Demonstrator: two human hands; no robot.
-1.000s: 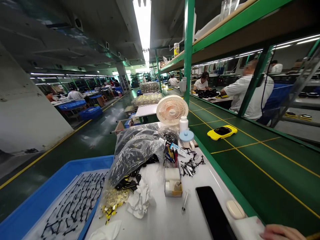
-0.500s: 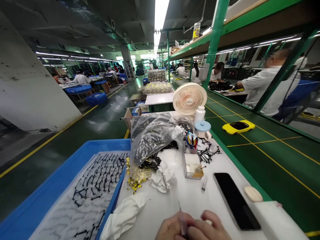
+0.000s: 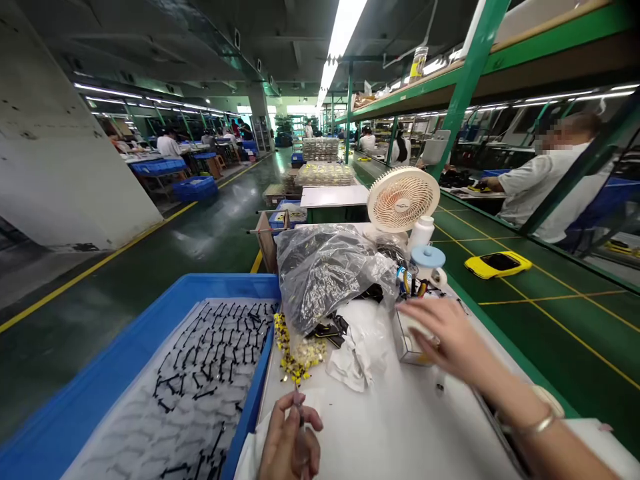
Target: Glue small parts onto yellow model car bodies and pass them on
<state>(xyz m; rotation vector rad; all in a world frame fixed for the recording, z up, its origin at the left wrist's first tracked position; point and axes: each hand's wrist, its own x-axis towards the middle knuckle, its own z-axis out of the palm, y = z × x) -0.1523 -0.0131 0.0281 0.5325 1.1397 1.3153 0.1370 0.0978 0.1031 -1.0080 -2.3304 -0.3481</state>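
Note:
My left hand (image 3: pixel 290 443) is at the bottom edge of the white worktop (image 3: pixel 400 427), fingers closed around a thin pen-like tool (image 3: pixel 301 415) held upright. My right hand (image 3: pixel 443 333) reaches forward across the worktop with fingers stretched out, over a small clear plastic box (image 3: pixel 407 340); it holds nothing that I can see. A gold bracelet (image 3: pixel 537 423) sits on that wrist. A crumpled white cloth (image 3: pixel 360 347) lies just left of the box. Small yellow parts (image 3: pixel 295 353) are scattered beside a clear bag of black parts (image 3: pixel 330 270).
A blue tray (image 3: pixel 125 373) with several black parts on white foam stands at the left. A desk fan (image 3: pixel 403 200), white bottle (image 3: pixel 421 233) and blue-lidded jar (image 3: pixel 428 259) stand behind. A yellow toy car (image 3: pixel 497 264) lies on the green conveyor belt (image 3: pixel 550 313). Other workers sit along the line.
My two hands, together at the bottom half a second ago, have parted: the right has reached forward over the clear box, the left has kept the thin tool. The view has swung left.

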